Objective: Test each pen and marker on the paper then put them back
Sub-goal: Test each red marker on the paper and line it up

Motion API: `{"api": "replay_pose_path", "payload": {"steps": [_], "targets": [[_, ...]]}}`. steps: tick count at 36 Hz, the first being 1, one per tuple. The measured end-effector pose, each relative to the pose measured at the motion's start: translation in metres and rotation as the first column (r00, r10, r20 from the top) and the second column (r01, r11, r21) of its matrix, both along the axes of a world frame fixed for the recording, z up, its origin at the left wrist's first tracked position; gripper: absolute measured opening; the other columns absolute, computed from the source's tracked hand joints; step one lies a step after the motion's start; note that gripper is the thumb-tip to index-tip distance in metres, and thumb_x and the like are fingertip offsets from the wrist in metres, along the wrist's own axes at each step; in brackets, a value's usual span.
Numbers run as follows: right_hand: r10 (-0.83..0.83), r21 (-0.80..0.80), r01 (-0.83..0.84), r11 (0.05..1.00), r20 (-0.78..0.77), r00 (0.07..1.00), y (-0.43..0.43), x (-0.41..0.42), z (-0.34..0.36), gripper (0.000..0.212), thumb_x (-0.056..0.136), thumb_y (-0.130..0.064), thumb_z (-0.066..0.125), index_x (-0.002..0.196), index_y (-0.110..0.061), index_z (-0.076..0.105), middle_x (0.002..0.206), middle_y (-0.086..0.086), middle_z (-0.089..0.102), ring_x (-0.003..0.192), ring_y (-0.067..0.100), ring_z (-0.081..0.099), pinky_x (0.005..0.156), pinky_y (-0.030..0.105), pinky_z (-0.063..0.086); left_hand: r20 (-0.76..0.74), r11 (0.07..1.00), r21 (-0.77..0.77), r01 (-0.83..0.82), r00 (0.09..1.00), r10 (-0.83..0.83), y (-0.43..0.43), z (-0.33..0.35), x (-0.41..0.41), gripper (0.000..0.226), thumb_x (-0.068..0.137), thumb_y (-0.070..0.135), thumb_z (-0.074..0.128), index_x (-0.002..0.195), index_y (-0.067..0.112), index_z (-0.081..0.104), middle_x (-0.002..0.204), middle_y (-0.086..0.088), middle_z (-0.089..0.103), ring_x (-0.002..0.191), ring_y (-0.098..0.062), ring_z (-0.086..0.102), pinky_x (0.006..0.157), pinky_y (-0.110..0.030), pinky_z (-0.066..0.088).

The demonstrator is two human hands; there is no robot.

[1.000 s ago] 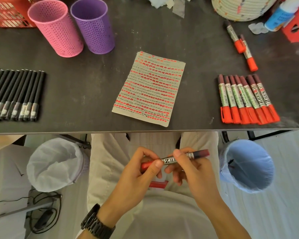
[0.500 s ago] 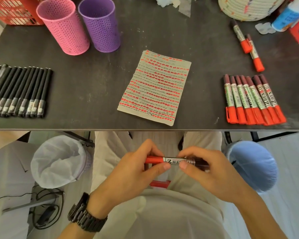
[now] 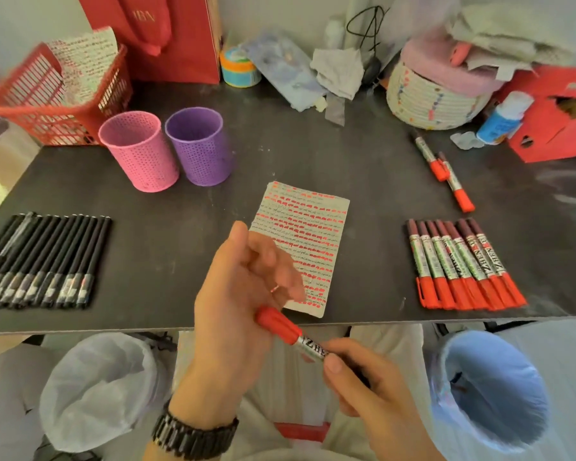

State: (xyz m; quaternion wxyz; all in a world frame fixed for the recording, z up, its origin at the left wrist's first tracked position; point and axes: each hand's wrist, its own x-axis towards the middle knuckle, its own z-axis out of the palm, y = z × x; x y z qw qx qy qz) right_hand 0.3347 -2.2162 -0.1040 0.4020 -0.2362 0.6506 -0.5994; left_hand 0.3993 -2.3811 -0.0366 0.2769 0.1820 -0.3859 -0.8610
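The right hand (image 3: pixel 369 390) pinches a red marker (image 3: pixel 293 336) with its cap on, just below the edge of the table (image 3: pixel 363 168). The left hand (image 3: pixel 236 301) is loose and holds nothing, its fingers over the paper (image 3: pixel 310 234)

Red-capped silver marker (image 3: pixel 291 331): rear end buried inside right hand (image 3: pixel 373 394); label shows only "ZHE". Left hand (image 3: pixel 233 314): fingers (image 3: pixel 280 271) smeared by motion, pose unclear. Row of black pens (image 3: pixel 40 261): leftmost ones cut by frame edge. Scribbled paper sheet (image 3: pixel 306 234): fine handwriting too small to read.
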Motion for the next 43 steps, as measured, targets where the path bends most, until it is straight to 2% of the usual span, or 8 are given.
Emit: {"api": "replay_pose_path", "payload": {"steps": [4, 16, 23, 26, 30, 34, 39, 43], "targets": [[-0.107, 0.001, 0.108, 0.994, -0.058, 0.993, -0.013, 0.007, 0.01, 0.032, 0.081, -0.061, 0.058, 0.098, -0.041, 0.076, 0.057, -0.006, 0.04, 0.05, 0.007, 0.032, 0.048, 0.018, 0.026, -0.055, 0.988, 0.154, -0.027, 0.998, 0.036, 0.003, -0.004, -0.021, 0.05, 0.094, 0.049, 0.047, 0.054, 0.022, 0.034, 0.042, 0.008, 0.018, 0.038, -0.01, 0.009, 0.036, -0.024, 0.01], [-0.322, -0.005, 0.332, 0.943, -0.263, 0.91, -0.014, 0.015, 0.035, 0.026, 0.077, -0.055, 0.054, 0.087, -0.039, 0.073, 0.048, -0.014, 0.042, 0.045, 0.002, 0.039, 0.046, 0.011, 0.03, -0.085, 0.948, 0.317, -0.011, 0.996, 0.04, 0.009, -0.007, -0.041, 0.056, 0.093, 0.056, 0.046, 0.05, 0.024, 0.03, 0.038, 0.012, 0.019, 0.034, -0.007, 0.008, 0.032, -0.017, 0.011], [-0.101, 0.029, 0.118, 0.993, -0.337, 0.936, -0.026, 0.0, 0.031, 0.024, 0.101, -0.047, 0.045, 0.092, -0.034, 0.062, 0.061, -0.018, 0.055, 0.054, 0.001, 0.047, 0.054, 0.013, 0.034, -0.028, 0.999, -0.003, 0.048, 0.998, -0.048, -0.008, 0.009, -0.045, 0.05, 0.096, 0.049, 0.044, 0.056, 0.02, 0.034, 0.041, 0.009, 0.021, 0.035, -0.008, 0.013, 0.035, -0.022, 0.013], [-0.03, 0.029, 0.045, 0.999, -0.402, 0.915, -0.021, -0.021, 0.032, 0.02, 0.105, -0.034, 0.045, 0.103, -0.036, 0.065, 0.083, -0.019, 0.069, 0.063, -0.002, 0.055, 0.06, 0.009, 0.038, 0.055, 0.965, -0.251, 0.082, 0.996, -0.07, -0.013, 0.004, -0.043, 0.041, 0.092, 0.048, 0.05, 0.065, 0.017, 0.052, 0.052, -0.002, 0.043, 0.046, -0.018, 0.039, 0.045, -0.025, 0.037], [-0.213, -0.006, 0.236, 0.972, -0.454, 0.865, 0.001, -0.067, 0.04, 0.016, 0.099, -0.027, 0.061, 0.103, -0.042, 0.068, 0.089, -0.013, 0.073, 0.08, 0.005, 0.066, 0.068, 0.013, 0.047, 0.273, 0.738, -0.659, 0.147, 0.961, 0.053, -0.033, -0.017, -0.038, 0.031, 0.092, 0.056, 0.049, 0.097, 0.033, 0.069, 0.109, 0.005, 0.072, 0.106, -0.014, 0.065, 0.094, -0.041, 0.048], [-0.438, -0.065, 0.456, 0.888, -0.426, 0.792, 0.046, -0.122, 0.058, 0.032, 0.081, -0.003, 0.078, 0.093, -0.033, 0.078, 0.092, -0.007, 0.077, 0.082, 0.005, 0.071, 0.07, 0.011, 0.052, 0.517, 0.462, -0.819, 0.341, 0.788, 0.335, -0.067, -0.044, -0.029, 0.03, 0.089, 0.067, 0.047, 0.113, 0.053, 0.058, 0.122, 0.036, 0.056, 0.121, 0.0, 0.05, 0.101, -0.034, 0.039], [-0.673, -0.142, 0.675, 0.724, -0.359, 0.646, 0.093, -0.176, 0.078, 0.028, 0.075, -0.011, 0.083, 0.096, -0.028, 0.075, 0.087, -0.004, 0.077, 0.075, 0.006, 0.07, 0.069, 0.016, 0.057, 0.546, 0.067, -0.818, 0.572, 0.732, 0.409, -0.089, -0.069, -0.023, 0.058, 0.092, 0.062, 0.038, 0.137, 0.033, 0.059, 0.151, 0.008, 0.048, 0.145, -0.02, 0.038, 0.118, -0.043, 0.029], [-0.778, -0.233, 0.743, 0.627, -0.147, 0.61, 0.103, -0.207, 0.086, 0.024, 0.069, -0.012, 0.083, 0.081, -0.028, 0.071, 0.08, -0.006, 0.075, 0.079, 0.007, 0.071, 0.069, 0.017, 0.056, 0.651, -0.005, -0.698, 0.716, 0.638, 0.413, -0.086, -0.081, -0.028, 0.07, 0.083, 0.077, 0.019, 0.146, 0.054, 0.038, 0.162, 0.018, 0.025, 0.153, -0.009, 0.018, 0.126, -0.047, 0.01]]}}
